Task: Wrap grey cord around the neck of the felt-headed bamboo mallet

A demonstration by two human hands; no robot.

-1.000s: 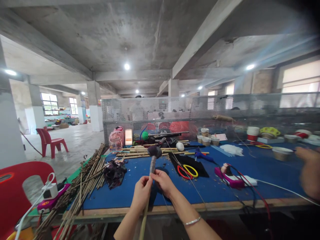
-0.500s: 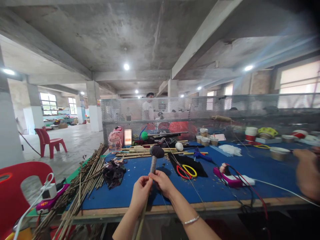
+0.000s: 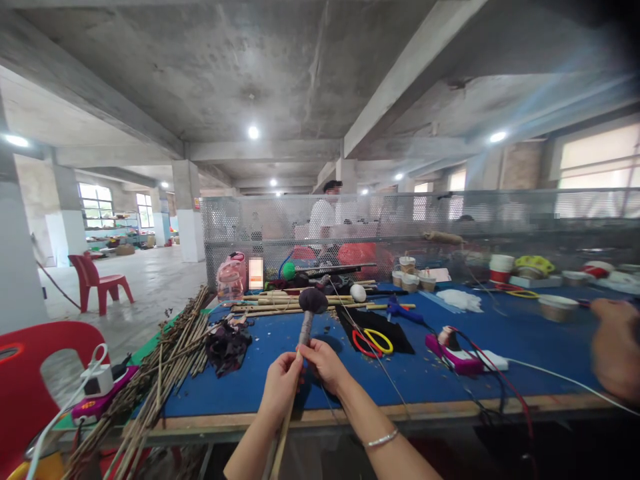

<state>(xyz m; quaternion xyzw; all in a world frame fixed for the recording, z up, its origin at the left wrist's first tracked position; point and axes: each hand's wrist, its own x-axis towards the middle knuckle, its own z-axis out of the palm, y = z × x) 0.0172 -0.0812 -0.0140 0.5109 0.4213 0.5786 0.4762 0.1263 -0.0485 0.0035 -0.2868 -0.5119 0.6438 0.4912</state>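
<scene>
Both my hands hold a thin bamboo stick [image 3: 303, 335] upright over the near edge of the blue table [image 3: 430, 380]. The stick's upper part is wrapped grey and ends in a dark round knob [image 3: 313, 300]. My left hand [image 3: 281, 387] is closed around the stick below the wrapping. My right hand [image 3: 325, 363] pinches it just above, with a bracelet on that wrist. A thin thread runs from my hands up across the table.
Bundled bamboo sticks [image 3: 165, 373] lie along the table's left edge beside dark fabric [image 3: 227, 347]. Red and yellow rings [image 3: 373, 341], a magenta glue gun [image 3: 453, 353] with cables and cups [image 3: 411, 279] lie further back. Another person's hand [image 3: 613, 347] shows at right. A mesh fence backs the table; a red chair [image 3: 30, 373] stands at left.
My hands have stayed on the stick, whose knob tilted slightly right. A person behind the mesh fence has walked to the right.
</scene>
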